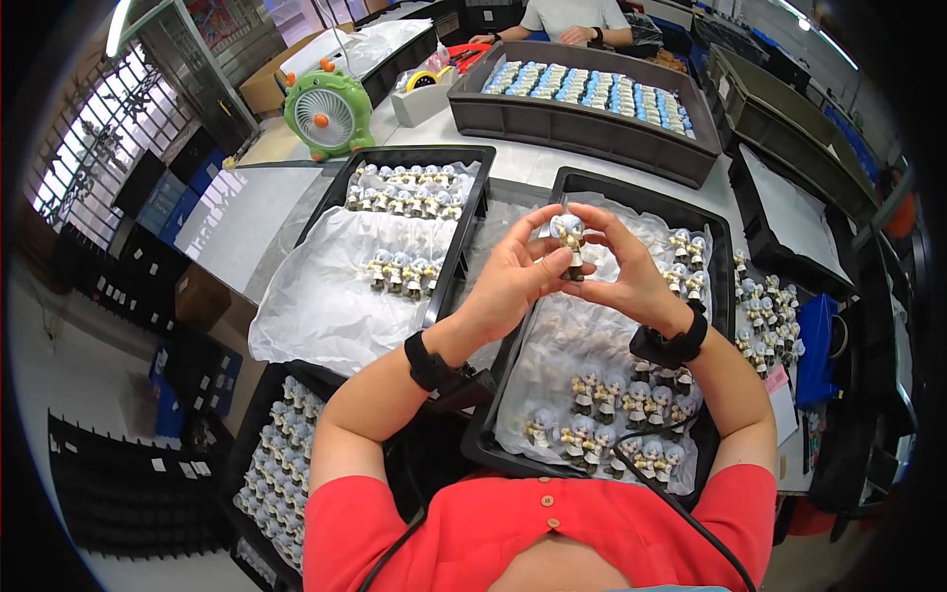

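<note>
Between my two hands is a small chibi figurine point(569, 233) with pale blue-grey hair, a white and gold outfit and a dark base, held upright. My left hand point(515, 273) pinches its lower part between thumb and fingers. Fingers of my right hand point(628, 264) curl round its head and its base from the other side. Both hands are above the inner edge of a black tray point(725, 296) lined with white paper, where several like figurines point(592, 444) stand near me and more point(688, 259) at its right side.
A second paper-lined black tray point(483, 163) with figurine rows lies left. More figurines fill a tray point(281, 464) at lower left and cluster point(767, 321) at right. Behind are a green fan point(324, 113), a tape dispenser point(424, 104) and a large grey bin point(582, 128). A co-worker point(572, 18) sits opposite.
</note>
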Tool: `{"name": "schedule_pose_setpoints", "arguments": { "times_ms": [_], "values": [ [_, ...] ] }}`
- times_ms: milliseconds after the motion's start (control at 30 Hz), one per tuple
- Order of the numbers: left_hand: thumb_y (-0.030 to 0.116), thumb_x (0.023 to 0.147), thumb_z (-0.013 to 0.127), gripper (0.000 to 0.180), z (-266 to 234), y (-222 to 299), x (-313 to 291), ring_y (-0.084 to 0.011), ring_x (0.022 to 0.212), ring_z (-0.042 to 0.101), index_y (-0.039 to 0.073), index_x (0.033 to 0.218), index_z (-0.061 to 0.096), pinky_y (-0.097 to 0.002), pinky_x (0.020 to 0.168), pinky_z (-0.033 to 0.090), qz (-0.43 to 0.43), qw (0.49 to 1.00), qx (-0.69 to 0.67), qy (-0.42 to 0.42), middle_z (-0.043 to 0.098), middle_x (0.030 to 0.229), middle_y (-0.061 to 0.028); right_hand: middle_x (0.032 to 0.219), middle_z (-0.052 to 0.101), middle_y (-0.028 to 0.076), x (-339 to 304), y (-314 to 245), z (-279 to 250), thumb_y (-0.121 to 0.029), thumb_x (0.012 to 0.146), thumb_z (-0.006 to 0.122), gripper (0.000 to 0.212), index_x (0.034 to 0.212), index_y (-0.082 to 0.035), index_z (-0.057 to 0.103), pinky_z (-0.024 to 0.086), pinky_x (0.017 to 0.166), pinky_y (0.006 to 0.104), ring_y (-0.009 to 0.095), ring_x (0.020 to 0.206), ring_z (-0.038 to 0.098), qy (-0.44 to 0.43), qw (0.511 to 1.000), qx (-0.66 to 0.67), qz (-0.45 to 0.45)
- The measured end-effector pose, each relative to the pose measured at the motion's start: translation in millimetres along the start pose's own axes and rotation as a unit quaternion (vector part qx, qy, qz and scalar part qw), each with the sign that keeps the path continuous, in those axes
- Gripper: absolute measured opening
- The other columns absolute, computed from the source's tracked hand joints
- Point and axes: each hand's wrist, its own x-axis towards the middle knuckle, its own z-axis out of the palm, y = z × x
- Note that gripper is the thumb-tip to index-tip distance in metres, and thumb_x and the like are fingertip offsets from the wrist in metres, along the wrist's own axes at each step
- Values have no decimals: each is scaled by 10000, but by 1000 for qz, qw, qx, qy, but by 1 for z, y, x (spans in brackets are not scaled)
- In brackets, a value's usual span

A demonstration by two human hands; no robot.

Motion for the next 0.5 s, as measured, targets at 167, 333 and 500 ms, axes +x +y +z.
{"name": "schedule_pose_setpoints", "arguments": {
  "times_ms": [167,333,500],
  "values": [
    [120,898,579,533,3,2,-3,-222,990,611,53,1356,315,-346,818,523,34,994,99,27,547,1161,-119,1214,517,99,0,-8,0,-128,659,797,720,1286,-75,447,416,942,339,227,1116,514,32,995,-71,-64],
    [146,912,562,485,6,3,-5,-185,958,617,53,1339,353,-328,812,519,69,994,76,31,556,1147,-99,1214,508,105,0,-7,-2,-96,623,808,770,1291,-85,426,420,930,346,235,1121,511,67,989,-89,-93],
    [173,937,521,412,0,1,-4,-175,1005,602,31,1310,415,-322,832,510,38,994,89,46,552,1179,-91,1189,514,102,1,-11,-5,-73,605,803,782,1289,-85,422,430,916,350,247,1112,508,79,986,-96,-112]
  ]
}}
